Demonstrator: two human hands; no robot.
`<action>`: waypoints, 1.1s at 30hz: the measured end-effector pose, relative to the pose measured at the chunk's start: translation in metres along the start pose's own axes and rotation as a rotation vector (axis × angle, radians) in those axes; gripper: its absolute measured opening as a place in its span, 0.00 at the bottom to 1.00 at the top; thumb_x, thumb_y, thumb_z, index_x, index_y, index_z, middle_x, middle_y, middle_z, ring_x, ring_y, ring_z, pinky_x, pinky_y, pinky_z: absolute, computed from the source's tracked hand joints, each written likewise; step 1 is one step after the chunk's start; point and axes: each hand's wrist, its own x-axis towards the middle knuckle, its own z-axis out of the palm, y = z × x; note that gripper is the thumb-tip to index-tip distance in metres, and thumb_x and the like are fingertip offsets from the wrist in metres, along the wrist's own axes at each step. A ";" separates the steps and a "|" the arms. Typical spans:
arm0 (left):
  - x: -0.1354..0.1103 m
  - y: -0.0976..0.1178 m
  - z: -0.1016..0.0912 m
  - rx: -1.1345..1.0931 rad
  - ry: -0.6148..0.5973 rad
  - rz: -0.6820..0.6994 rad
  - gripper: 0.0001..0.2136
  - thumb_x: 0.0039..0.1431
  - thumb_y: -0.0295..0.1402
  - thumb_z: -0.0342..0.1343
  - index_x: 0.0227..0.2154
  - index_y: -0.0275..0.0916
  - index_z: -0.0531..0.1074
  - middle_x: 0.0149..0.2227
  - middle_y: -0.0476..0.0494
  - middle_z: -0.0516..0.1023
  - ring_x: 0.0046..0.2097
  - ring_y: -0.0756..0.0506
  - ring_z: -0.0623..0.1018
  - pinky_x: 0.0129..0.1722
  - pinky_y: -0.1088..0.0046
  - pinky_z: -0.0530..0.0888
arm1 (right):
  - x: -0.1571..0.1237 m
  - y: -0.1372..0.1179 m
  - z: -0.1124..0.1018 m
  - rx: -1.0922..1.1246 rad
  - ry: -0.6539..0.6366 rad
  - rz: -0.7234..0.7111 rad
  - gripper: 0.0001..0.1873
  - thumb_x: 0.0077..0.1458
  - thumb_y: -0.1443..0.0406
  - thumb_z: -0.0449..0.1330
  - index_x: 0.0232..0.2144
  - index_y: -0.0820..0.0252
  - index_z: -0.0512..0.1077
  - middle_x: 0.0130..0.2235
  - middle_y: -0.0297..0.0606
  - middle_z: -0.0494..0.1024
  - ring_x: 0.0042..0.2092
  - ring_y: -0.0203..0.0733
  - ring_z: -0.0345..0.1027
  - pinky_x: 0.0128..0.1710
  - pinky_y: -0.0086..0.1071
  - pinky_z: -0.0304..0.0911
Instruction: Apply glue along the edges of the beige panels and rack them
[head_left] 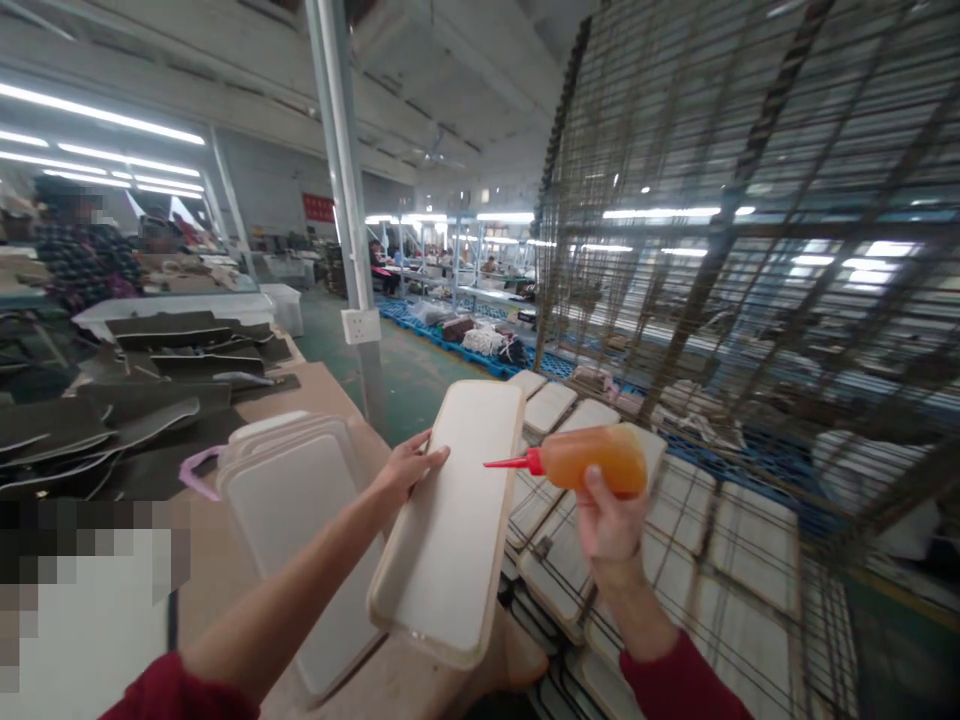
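My left hand [417, 462] grips the left edge of a long white panel [457, 520] with rounded corners and a cream rim, thumb on its face. The panel is tilted up in front of me. In my right hand [611, 515] is a squeeze bottle [592, 460] of amber liquid, held sideways. Its red nozzle points left, over the panel's upper part; whether the tip touches the surface I cannot tell. A stack of similar white panels [292, 500] leans on the table at my left, beside my forearm.
Many more panels [754, 530] lie on wire racks at the right, under a raised stack of wire mesh frames [720, 200]. Dark fabric pieces [150, 400] are piled on the brown table [322, 390]. A metal post [341, 170] stands ahead. Another person [82, 240] is at the far left.
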 end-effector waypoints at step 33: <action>-0.026 0.023 -0.002 0.022 -0.552 -0.120 0.36 0.37 0.29 0.69 0.55 0.37 0.67 0.37 0.38 0.82 0.35 0.40 0.81 0.33 0.71 0.75 | 0.005 0.032 -0.023 -0.336 -0.072 -0.203 0.38 0.38 0.63 0.70 0.53 0.58 0.63 0.48 0.42 0.73 0.45 0.45 0.70 0.48 0.43 0.66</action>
